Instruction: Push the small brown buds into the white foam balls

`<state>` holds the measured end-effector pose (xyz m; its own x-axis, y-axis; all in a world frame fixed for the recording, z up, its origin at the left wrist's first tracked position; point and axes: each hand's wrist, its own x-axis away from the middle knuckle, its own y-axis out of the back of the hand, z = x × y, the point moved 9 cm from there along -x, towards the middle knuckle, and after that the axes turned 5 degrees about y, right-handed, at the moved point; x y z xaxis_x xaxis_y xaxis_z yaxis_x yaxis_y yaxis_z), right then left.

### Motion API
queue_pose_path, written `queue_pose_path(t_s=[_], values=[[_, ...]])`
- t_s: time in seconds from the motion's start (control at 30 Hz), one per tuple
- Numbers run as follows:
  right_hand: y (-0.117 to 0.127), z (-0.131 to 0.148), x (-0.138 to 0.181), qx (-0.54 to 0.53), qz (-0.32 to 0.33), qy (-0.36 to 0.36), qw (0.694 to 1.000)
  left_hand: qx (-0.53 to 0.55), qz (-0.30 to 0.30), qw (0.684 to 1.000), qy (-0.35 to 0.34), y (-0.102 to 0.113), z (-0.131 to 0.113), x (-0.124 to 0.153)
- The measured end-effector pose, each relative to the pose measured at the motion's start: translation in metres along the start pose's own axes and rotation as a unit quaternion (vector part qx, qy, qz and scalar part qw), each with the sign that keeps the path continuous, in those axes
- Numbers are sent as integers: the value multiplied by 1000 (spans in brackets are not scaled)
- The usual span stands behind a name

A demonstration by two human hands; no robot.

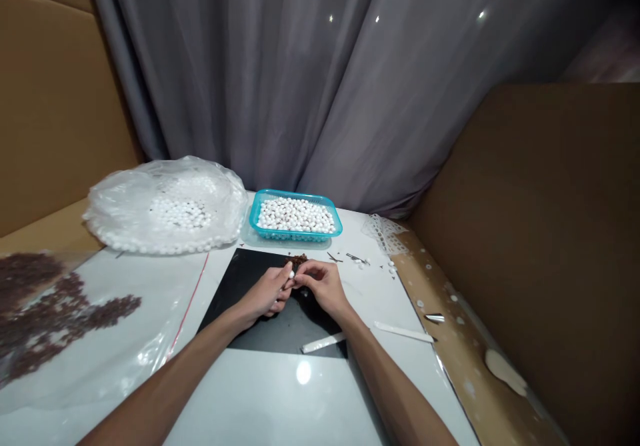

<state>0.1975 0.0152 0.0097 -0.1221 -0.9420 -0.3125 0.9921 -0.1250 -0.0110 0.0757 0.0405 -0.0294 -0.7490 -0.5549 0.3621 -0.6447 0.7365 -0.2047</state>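
Observation:
My left hand (270, 291) is closed around a small white bead (291, 275), which shows between the thumb and fingertips. Close against it, my right hand (320, 282) pinches at the bead's side; anything between those fingertips is too small to make out. Both hands are over a black mat (235, 299) on the white table. Just beyond the fingers lies a small heap of dark brown bits (296, 259). Behind the mat stands a blue plastic basket (255, 214) filled with white beads (295, 215).
At the back left sits a clear plastic bag (120, 199) of white beads. A zip bag (170, 319) of brown pieces lies left. White strips (405, 331), thin dark sticks (335, 257) and a metal piping tip (435, 318) are at right. Cardboard walls (550, 233) flank the table.

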Motion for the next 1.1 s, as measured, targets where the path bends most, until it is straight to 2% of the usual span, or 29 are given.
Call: queue_pose_path(t_s=[0.4, 0.77, 0.97, 1.1], values=[[-2, 4, 3, 8, -36, 7, 999, -1, -86, 995, -50, 3, 0, -1], [-3, 3, 4, 24, -23, -1, 999, -18, -69, 995, -63, -1, -3, 0], [0, 3, 4, 12, -48, -4, 999, -13, -64, 996, -63, -6, -6, 3], [-1, 6, 3, 35, -36, 29, 998, 0, -45, 996, -77, -9, -7, 2]])
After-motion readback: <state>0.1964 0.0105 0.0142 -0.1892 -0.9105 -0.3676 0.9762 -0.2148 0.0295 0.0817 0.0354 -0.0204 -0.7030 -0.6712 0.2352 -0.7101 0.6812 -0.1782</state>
